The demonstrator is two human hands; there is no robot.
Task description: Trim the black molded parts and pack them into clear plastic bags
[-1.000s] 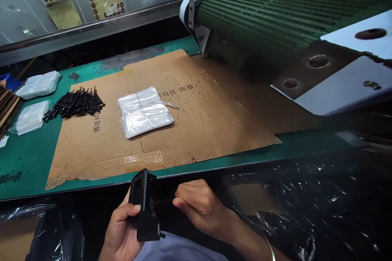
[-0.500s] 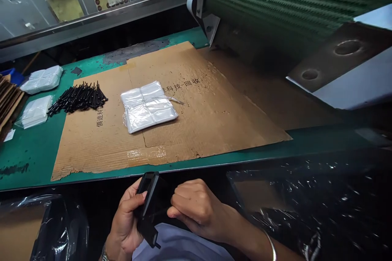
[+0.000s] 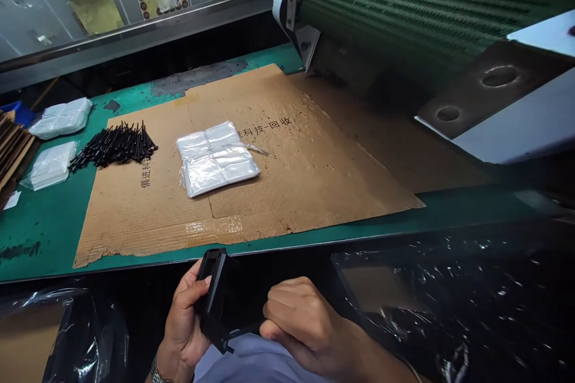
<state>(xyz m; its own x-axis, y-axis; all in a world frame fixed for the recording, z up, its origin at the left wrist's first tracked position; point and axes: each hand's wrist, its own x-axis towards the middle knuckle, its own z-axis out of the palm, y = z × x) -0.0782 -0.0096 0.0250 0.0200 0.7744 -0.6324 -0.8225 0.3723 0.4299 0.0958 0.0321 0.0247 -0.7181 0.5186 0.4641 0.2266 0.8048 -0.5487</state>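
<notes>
My left hand (image 3: pixel 185 317) grips a black plastic part (image 3: pixel 212 293), long and box-like with a recess in its upper face, tilted in front of my lap. Its thumb presses on the near side. To the right, my right hand (image 3: pixel 303 323) is closed in a fist-like pinch. A thin dark rod (image 3: pixel 245 330) runs from its fingertips towards the lower end of the part; whether rod and part touch is hard to see against the dark background. On the bench lies a pile of slim black rods (image 3: pixel 117 145), left of a tied stack of clear plastic bags (image 3: pixel 218 158).
A flattened cardboard sheet (image 3: pixel 287 191) covers much of the green bench (image 3: pixel 40 221). A green conveyor belt (image 3: pixel 417 6) overhangs on the right. More bag bundles (image 3: pixel 60 116) and stacked cardboard (image 3: pixel 13 152) are at left. Plastic-lined boxes flank my lap, left (image 3: pixel 96 335) and right (image 3: pixel 449 299).
My right hand has moved right and slightly down, and the dark rod now shows between it and the part. My left hand has shifted slightly left with the part.
</notes>
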